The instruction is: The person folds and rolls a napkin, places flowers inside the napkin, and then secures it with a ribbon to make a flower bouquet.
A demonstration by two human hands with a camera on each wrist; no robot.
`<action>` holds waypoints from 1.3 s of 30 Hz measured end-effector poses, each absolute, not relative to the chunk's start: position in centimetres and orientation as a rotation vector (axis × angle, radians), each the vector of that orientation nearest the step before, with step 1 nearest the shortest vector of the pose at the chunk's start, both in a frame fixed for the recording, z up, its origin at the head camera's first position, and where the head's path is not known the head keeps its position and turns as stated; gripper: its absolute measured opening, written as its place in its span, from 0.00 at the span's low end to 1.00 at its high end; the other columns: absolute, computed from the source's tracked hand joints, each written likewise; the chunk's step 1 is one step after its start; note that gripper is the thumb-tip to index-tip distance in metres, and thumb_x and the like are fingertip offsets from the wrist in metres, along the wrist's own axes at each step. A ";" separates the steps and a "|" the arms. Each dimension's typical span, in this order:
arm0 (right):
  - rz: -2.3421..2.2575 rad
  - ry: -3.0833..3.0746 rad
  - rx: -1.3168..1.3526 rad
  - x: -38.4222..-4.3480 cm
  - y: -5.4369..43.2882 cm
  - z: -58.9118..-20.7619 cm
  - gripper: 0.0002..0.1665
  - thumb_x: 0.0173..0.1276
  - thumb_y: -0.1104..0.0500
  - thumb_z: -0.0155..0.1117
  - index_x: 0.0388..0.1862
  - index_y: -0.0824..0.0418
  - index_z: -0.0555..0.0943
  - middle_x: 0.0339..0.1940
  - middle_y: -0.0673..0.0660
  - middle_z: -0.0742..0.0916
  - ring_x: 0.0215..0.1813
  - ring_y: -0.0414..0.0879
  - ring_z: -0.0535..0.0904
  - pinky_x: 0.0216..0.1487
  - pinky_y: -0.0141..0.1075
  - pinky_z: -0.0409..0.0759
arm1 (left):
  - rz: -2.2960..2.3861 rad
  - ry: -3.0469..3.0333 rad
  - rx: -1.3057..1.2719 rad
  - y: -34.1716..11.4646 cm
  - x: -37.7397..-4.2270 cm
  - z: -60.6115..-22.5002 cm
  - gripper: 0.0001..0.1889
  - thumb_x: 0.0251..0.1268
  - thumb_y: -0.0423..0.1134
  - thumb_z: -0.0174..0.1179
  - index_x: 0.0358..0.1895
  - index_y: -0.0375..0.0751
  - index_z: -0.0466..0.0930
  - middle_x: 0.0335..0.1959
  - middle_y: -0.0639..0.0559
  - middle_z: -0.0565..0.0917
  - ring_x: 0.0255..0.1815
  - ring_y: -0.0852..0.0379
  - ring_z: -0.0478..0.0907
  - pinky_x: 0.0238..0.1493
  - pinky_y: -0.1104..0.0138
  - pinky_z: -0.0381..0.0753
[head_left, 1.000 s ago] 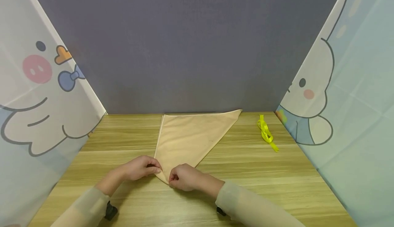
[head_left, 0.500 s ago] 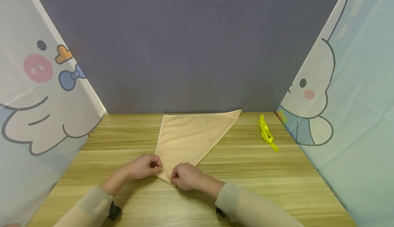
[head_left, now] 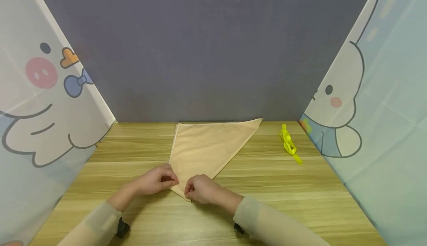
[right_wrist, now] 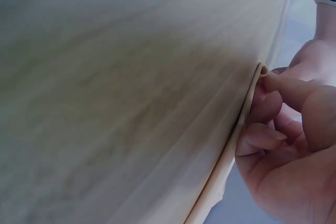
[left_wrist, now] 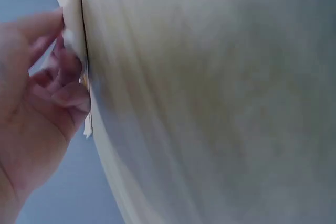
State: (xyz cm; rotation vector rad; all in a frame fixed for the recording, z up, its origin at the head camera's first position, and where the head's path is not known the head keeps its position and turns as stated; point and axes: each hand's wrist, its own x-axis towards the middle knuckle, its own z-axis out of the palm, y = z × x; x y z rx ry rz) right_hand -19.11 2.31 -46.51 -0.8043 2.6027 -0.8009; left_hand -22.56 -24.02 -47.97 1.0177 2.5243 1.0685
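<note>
A beige cloth (head_left: 203,148), folded roughly into a triangle, lies on the wooden table with its near corner turned up into a narrow fold. My left hand (head_left: 158,179) pinches the left end of that fold between thumb and fingers. At the near tip, my right hand (head_left: 202,189) pinches the fold's other end. In the left wrist view, the left fingers (left_wrist: 68,72) are curled at the cloth's edge (left_wrist: 76,19). The right wrist view has the right fingers (right_wrist: 265,108) gripping the rolled edge (right_wrist: 223,163), with part of the fold hidden behind them.
A bundled yellow ribbon (head_left: 289,146) lies on the wooden table (head_left: 287,201) at the right. A dark grey panel (head_left: 207,53) stands along the back edge. Cartoon-printed sheets (head_left: 393,135) flank both sides.
My left hand has shifted slightly right and my right hand slightly away from me. The cloth's near tip has moved a little to the right under the fold.
</note>
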 end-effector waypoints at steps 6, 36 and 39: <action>-0.881 2.563 -0.771 -19.4 2.6 -46.7 0.09 0.72 0.58 0.79 0.31 0.49 0.89 0.23 0.38 0.84 0.28 0.29 0.74 0.34 0.25 0.75 | 1.022 2.440 1.041 -25.2 -22.7 -47.7 0.13 0.74 0.33 0.71 0.56 0.51 0.91 0.44 0.52 0.79 0.37 0.65 0.71 0.38 0.73 0.75; -0.903 2.548 -0.773 -19.6 2.8 -46.9 0.07 0.74 0.55 0.77 0.34 0.50 0.89 0.24 0.38 0.83 0.27 0.30 0.74 0.33 0.25 0.74 | 1.006 2.451 0.984 -25.3 -23.5 -48.0 0.08 0.80 0.49 0.66 0.49 0.55 0.92 0.47 0.59 0.85 0.48 0.69 0.76 0.53 0.70 0.76; -0.901 2.556 -0.787 -19.6 2.9 -46.8 0.08 0.76 0.55 0.76 0.34 0.51 0.91 0.24 0.38 0.84 0.28 0.29 0.73 0.33 0.25 0.74 | 1.007 2.468 0.989 -25.2 -23.5 -48.1 0.08 0.82 0.48 0.64 0.48 0.55 0.92 0.47 0.60 0.86 0.48 0.69 0.77 0.53 0.70 0.77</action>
